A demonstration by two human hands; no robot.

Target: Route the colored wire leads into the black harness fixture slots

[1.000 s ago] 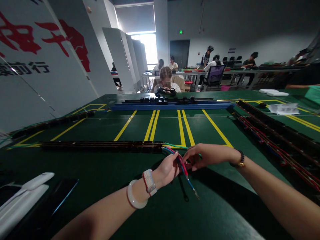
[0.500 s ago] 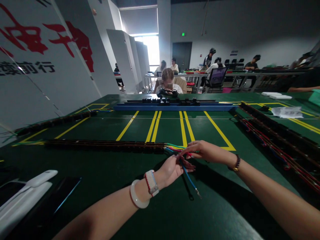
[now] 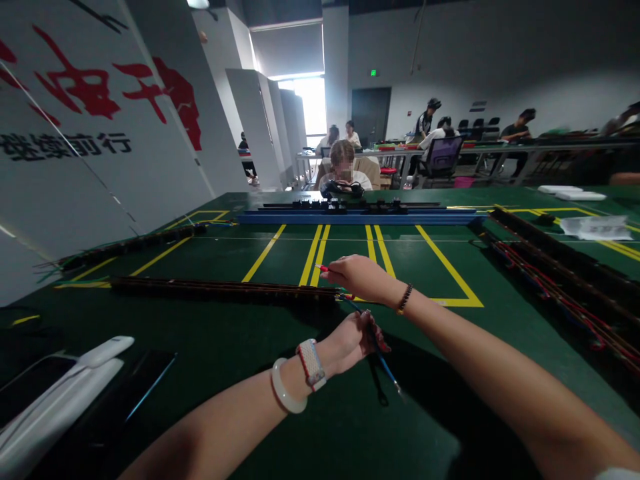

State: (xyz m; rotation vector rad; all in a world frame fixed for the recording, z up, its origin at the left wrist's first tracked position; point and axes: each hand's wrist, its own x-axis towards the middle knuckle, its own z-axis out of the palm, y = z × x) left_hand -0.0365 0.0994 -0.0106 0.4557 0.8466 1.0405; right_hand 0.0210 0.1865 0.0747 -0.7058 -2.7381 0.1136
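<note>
A long dark strip (image 3: 225, 291) with thin lines along its length lies across the table, and cables come out of its right end. My left hand (image 3: 350, 341) is just in front of that end, closed round a blue cable (image 3: 386, 368). The cable's bare metal tip hangs down toward me on the right. Above and beyond it, my right hand (image 3: 364, 277) pinches a red cable (image 3: 325, 269), whose end pokes out leftward past the fingers. Part of the red cable is hidden behind the hand. Its shadow and the fingers hide the other cables.
Yellow tape lines mark the green table (image 3: 240, 413). A blue rail (image 3: 360, 218) lies at the far side. Dark strips with red cables (image 3: 550, 287) run along the right. White devices (image 3: 100, 360) lie at left, a clear plastic bag (image 3: 595, 227) at right. A person sits opposite.
My right hand has moved up and left, away from my left hand, bending the red cable back over the strip. My left hand keeps the blue cable. The view has shifted slightly.
</note>
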